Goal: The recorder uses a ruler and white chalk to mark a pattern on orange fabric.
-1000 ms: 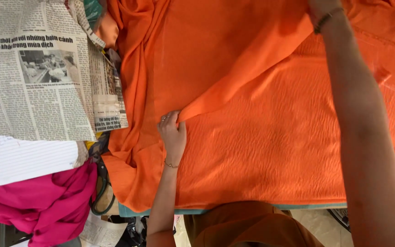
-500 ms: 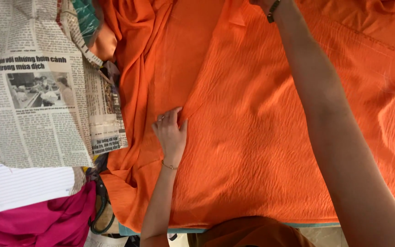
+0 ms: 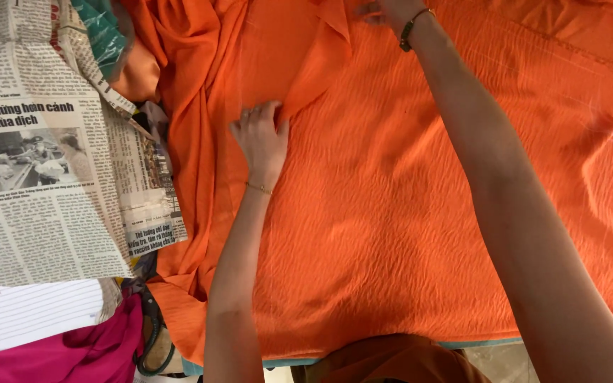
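Since the frame a second ago, the right hand (image 3: 390, 13) is sitting lower in view, now showing at the top edge with its dark bead bracelet (image 3: 410, 28), and the folded flap (image 3: 306, 57) of the orange cloth (image 3: 406, 213) is lying shorter and narrower than before; the left hand (image 3: 262, 138) is staying at nearly the same spot on the cloth. The left hand is pressing flat on the cloth, fingers together and extended, fingertips touching the lower edge of the flap; it is gripping nothing, only weighing the fabric down. A thin gold bracelet (image 3: 258, 188) is circling that wrist. The right hand is reaching to the far side of the flap, at its upper right corner; the fingers are partly cut off by the frame edge, so whether they are pinching the fabric cannot be told. The orange cloth is spreading crinkled across most of the table, its near edge hanging just over a teal table edge (image 3: 462, 343). Left of the cloth, sheets of newspaper (image 3: 37, 163) are lying, touching its bunched left border. Below the newspaper, lined paper (image 3: 30, 315) and a pink fabric (image 3: 58, 354) are showing, with black scissor handles (image 3: 152, 340) just beside the cloth's lower left corner.
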